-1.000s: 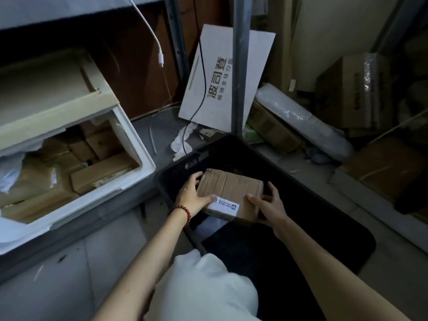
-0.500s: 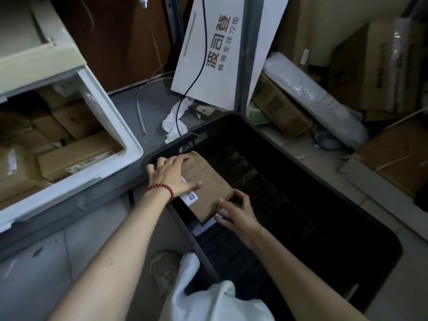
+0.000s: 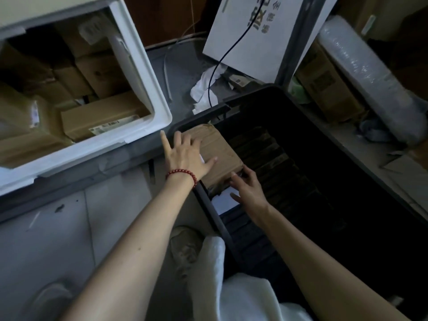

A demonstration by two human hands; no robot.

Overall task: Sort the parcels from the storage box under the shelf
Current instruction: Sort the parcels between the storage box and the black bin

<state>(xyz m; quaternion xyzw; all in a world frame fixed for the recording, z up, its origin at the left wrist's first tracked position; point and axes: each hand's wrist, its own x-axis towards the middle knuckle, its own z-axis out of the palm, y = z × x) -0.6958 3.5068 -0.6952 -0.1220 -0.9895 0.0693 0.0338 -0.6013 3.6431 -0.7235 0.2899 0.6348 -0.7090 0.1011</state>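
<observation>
Left hand (image 3: 185,156) has flattened, fingers (image 3: 177,141) spread, atop the parcel (image 3: 220,151).

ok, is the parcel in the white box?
No, the parcel lies in a corner of the black bin under the left hand, outside the white box.

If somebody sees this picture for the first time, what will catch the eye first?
The brown parcel at the left edge of the black crate, in the centre: the left hand, wearing a red bead bracelet, lies flat on it and the right hand grips its near corner. Next comes the white foam box at upper left, full of cardboard parcels.
</observation>
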